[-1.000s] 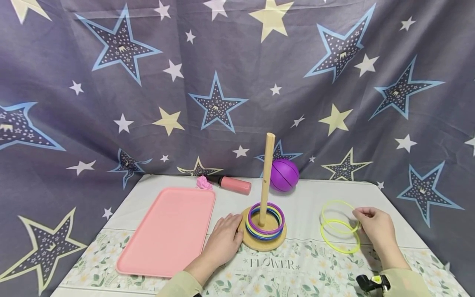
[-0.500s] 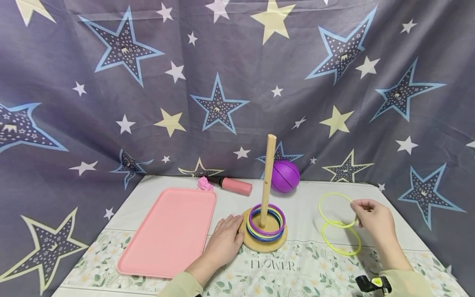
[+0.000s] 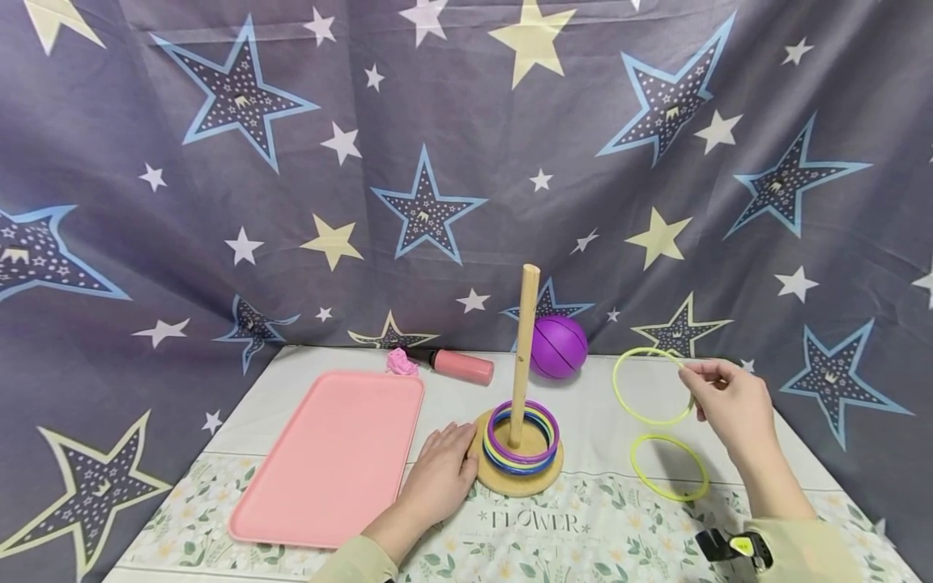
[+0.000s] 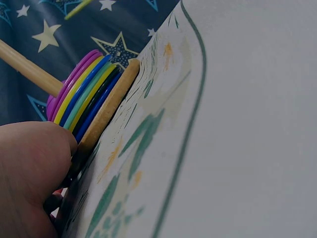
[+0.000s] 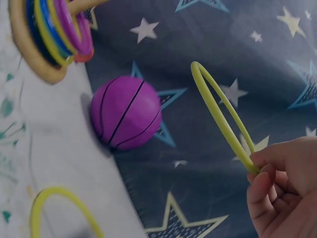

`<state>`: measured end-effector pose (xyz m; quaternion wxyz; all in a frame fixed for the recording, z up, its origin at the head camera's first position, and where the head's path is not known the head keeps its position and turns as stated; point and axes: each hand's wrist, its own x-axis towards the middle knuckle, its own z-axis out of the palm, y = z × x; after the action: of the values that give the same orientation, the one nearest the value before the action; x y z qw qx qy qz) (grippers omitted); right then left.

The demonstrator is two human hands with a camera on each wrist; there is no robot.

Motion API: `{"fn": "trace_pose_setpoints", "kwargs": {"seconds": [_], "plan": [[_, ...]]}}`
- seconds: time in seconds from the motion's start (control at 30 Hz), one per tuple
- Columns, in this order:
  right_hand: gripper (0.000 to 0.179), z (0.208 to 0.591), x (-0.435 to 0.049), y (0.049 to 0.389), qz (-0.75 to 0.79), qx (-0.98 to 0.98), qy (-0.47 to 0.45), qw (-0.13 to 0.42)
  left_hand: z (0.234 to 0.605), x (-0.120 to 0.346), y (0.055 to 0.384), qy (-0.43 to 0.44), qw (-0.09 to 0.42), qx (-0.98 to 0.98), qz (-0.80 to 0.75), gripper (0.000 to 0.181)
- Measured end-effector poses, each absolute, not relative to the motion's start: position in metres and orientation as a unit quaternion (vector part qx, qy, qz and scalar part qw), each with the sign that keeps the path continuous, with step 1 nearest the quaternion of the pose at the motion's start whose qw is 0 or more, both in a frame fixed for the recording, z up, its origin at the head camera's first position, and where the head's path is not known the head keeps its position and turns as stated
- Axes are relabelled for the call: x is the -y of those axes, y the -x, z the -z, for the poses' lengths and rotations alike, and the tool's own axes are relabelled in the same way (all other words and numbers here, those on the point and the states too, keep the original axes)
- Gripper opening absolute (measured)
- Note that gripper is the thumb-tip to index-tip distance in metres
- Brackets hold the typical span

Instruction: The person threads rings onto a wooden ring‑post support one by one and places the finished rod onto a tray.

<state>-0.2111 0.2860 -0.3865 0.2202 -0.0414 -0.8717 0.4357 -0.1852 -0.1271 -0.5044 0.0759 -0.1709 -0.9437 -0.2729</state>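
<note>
Raised over the right side of the table, my right hand (image 3: 736, 409) pinches a yellow ring (image 5: 218, 114) between thumb and fingers. A second yellow ring (image 3: 632, 457) lies flat on the tablecloth below it. My left hand (image 3: 440, 474) rests palm down at the left edge of a round wooden base (image 3: 521, 486), its fingers loosely extended. From that base rises an upright wooden peg (image 3: 522, 356). Several coloured rings (image 4: 84, 94) are stacked around the peg, a purple one on top. The left wrist view shows the thumb beside the stack; whether it touches the base is unclear.
A pink tray (image 3: 328, 461) lies left of my left hand. Behind it are a pink hand pump (image 3: 464, 366) and a crumpled pink item (image 3: 402, 362). A purple ball (image 3: 559, 347) sits behind the peg, near a star-patterned curtain (image 3: 408, 105).
My right hand has lifted the yellow ring upward and slightly left, so it now hangs apart from the one on the table. The left hand has stayed in place.
</note>
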Motion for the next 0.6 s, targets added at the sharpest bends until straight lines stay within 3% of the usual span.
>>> {"fn": "trace_pose_setpoints", "kwargs": {"seconds": [0.6], "plan": [[0.031, 0.333, -0.262, 0.203, -0.501, 0.834, -0.022, 0.229, 0.504, 0.127, 0.183, 0.170, 0.077, 0.942, 0.280, 0.052]]}}
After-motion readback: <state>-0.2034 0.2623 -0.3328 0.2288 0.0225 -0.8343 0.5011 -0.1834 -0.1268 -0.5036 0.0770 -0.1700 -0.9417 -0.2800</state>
